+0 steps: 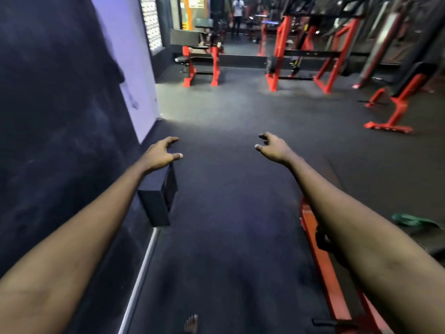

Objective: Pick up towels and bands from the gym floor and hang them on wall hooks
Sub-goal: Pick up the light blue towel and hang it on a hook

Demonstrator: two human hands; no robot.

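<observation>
Green band (414, 221) is seen right of the red rail (325, 273), long axis roughly left-right. Left hand (161, 154) and right hand (272, 148) are held empty, fingers loosely curled. Right hand is judged nearer, band behind its fingers.

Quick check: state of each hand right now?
Left hand: open, fingers loosely curled, holding nothing.
Right hand: open, fingers loosely curled, holding nothing.

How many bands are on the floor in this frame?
1: a green band lies on the floor at the right edge, just past the right forearm. More may be hidden behind the forearms or the red machines.
</observation>
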